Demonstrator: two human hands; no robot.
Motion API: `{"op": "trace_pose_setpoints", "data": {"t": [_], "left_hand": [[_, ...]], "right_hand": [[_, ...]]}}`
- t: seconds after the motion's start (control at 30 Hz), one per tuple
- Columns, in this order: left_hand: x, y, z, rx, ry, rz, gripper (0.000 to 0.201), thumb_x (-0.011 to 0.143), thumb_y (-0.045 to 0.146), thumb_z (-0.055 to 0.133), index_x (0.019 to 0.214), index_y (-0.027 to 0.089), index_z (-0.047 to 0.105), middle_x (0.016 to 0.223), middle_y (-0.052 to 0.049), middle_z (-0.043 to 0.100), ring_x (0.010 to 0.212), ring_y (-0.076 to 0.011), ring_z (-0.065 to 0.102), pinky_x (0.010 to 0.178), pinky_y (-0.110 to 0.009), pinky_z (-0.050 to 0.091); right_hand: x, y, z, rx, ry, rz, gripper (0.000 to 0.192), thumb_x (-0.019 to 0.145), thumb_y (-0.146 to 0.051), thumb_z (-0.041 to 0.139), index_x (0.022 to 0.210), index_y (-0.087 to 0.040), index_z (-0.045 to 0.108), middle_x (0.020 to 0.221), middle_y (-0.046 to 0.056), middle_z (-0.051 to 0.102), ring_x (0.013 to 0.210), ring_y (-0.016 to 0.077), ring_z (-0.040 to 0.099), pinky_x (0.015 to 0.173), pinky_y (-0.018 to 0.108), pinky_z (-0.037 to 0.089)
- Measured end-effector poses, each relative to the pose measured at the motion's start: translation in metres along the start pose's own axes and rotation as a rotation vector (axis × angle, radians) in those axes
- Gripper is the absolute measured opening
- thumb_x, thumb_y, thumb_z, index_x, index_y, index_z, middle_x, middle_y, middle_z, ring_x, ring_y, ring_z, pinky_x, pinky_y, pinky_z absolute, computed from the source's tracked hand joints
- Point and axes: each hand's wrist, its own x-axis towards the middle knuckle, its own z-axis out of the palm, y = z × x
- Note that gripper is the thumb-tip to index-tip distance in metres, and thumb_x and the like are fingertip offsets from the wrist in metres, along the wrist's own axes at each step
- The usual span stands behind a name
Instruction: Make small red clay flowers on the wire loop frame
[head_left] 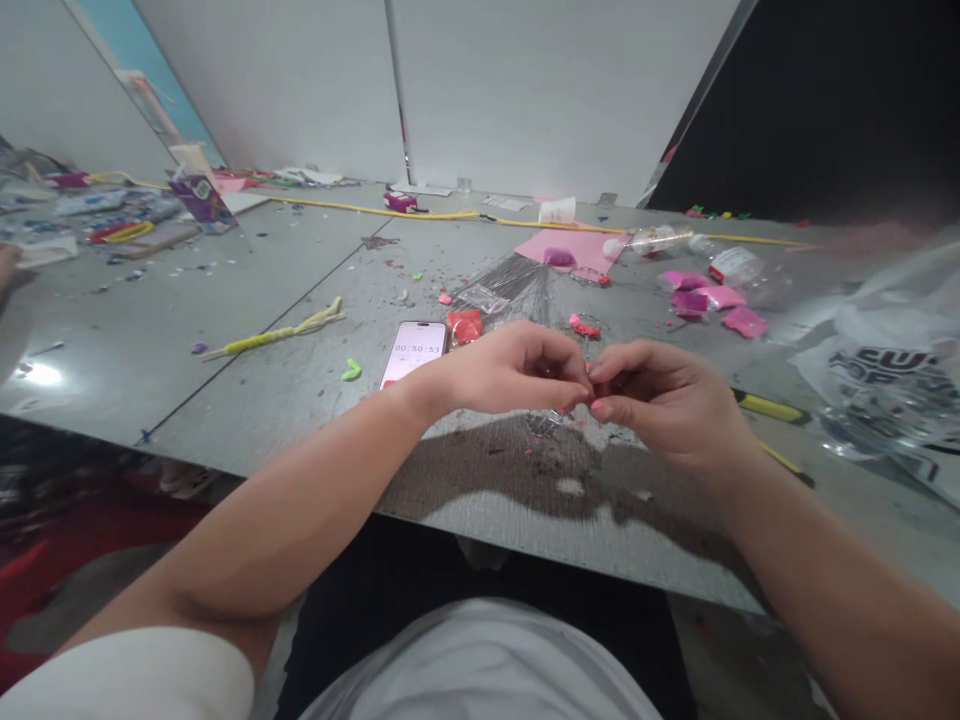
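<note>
My left hand (521, 368) and my right hand (667, 398) meet above the grey table, fingertips pinched together. Between them is a small piece of red clay (591, 394), mostly hidden by the fingers. Just beyond the fingers lies a pinkish-red clay piece with a ring (585, 327). A red packet of clay (464, 326) lies behind my left hand. The phone (415, 350) beside it shows a running timer and is partly covered by my left wrist. A small clear plastic item (546, 424) rests on the table below the hands.
Pink packets (705, 290), plastic bottles (660, 238) and a clear plastic bag (892, 350) occupy the right. Yellow-handled cutters (772, 406) lie near my right wrist. A twisted yellow strand (277, 335), green clay bit (351, 370) and purple carton (201, 200) are left. Another person's hand (7, 262) shows far left.
</note>
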Motion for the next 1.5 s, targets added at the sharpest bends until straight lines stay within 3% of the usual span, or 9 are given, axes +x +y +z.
{"op": "trace_pose_setpoints", "data": {"t": [0.27,0.43,0.5,0.8,0.97,1.1,1.2,1.37,1.5], "left_hand": [[0.003,0.004,-0.008,0.299,0.063,-0.093,0.014,0.087,0.028,0.063,0.085,0.015,0.069,0.075,0.000,0.064,0.067,-0.0108,0.053,0.060,-0.025,0.039],[-0.004,0.001,-0.015,0.583,-0.282,-0.290,0.016,0.077,0.030,0.072,0.087,0.019,0.078,0.082,-0.001,0.074,0.071,-0.0137,0.062,0.061,-0.025,0.041],[-0.006,0.000,-0.011,0.710,-0.321,-0.378,0.013,0.073,0.029,0.074,0.082,0.020,0.078,0.079,0.000,0.074,0.066,-0.0139,0.061,0.058,-0.025,0.038],[-0.016,0.007,0.028,1.055,-0.177,-0.298,0.013,0.078,0.025,0.064,0.072,0.017,0.072,0.066,-0.007,0.067,0.057,-0.0205,0.056,0.050,-0.033,0.025],[-0.021,0.007,0.042,1.163,-0.145,-0.275,0.022,0.088,0.020,0.055,0.077,0.018,0.073,0.069,-0.009,0.068,0.059,-0.0228,0.061,0.050,-0.033,0.032],[-0.017,0.005,0.045,1.138,-0.157,-0.310,0.021,0.087,0.019,0.055,0.076,0.018,0.073,0.069,-0.008,0.068,0.058,-0.0223,0.061,0.049,-0.031,0.033],[-0.013,0.010,0.037,1.035,-0.131,-0.226,0.021,0.088,0.020,0.057,0.076,0.017,0.074,0.073,-0.008,0.069,0.066,-0.0223,0.064,0.055,-0.032,0.039],[-0.009,0.029,0.015,0.586,0.070,0.155,0.015,0.095,0.024,0.065,0.094,0.018,0.079,0.088,-0.006,0.073,0.079,-0.0148,0.066,0.071,-0.026,0.050],[-0.011,0.033,0.009,0.147,0.176,0.216,0.011,0.090,0.028,0.076,0.091,0.017,0.078,0.086,-0.005,0.073,0.069,-0.0108,0.065,0.059,-0.022,0.051]], "right_hand": [[-0.001,-0.001,-0.003,-0.001,0.053,-0.063,0.028,0.061,-0.042,0.099,0.077,-0.029,0.079,0.065,-0.002,0.070,0.058,0.0152,0.062,0.050,0.031,0.053],[0.002,0.001,-0.008,-0.009,0.074,-0.087,0.030,0.059,-0.048,0.098,0.076,-0.031,0.080,0.066,-0.001,0.069,0.058,0.0158,0.060,0.052,0.033,0.050],[0.002,0.001,-0.008,-0.027,0.074,-0.102,0.029,0.061,-0.048,0.097,0.075,-0.031,0.080,0.066,-0.002,0.068,0.057,0.0156,0.060,0.052,0.033,0.050],[0.000,-0.007,0.000,-0.082,0.134,-0.093,0.029,0.060,-0.045,0.099,0.069,-0.027,0.077,0.064,-0.002,0.066,0.055,0.0132,0.057,0.047,0.029,0.048],[-0.003,-0.009,0.000,-0.098,0.141,-0.083,0.029,0.063,-0.044,0.098,0.071,-0.027,0.076,0.064,-0.001,0.066,0.056,0.0142,0.058,0.047,0.030,0.047],[-0.005,-0.011,0.001,-0.067,0.137,-0.091,0.029,0.062,-0.043,0.098,0.071,-0.027,0.076,0.063,-0.002,0.065,0.055,0.0141,0.057,0.046,0.030,0.046],[-0.004,-0.012,0.000,-0.060,0.157,-0.092,0.031,0.060,-0.045,0.099,0.070,-0.026,0.076,0.065,-0.002,0.066,0.055,0.0140,0.057,0.046,0.030,0.045],[-0.004,-0.019,-0.003,-0.072,0.135,-0.144,0.029,0.064,-0.044,0.097,0.073,-0.027,0.075,0.064,-0.001,0.066,0.056,0.0150,0.058,0.049,0.032,0.047],[-0.005,-0.025,-0.006,-0.049,0.067,-0.167,0.029,0.064,-0.044,0.097,0.076,-0.028,0.075,0.064,-0.002,0.067,0.057,0.0155,0.060,0.050,0.031,0.051]]}}
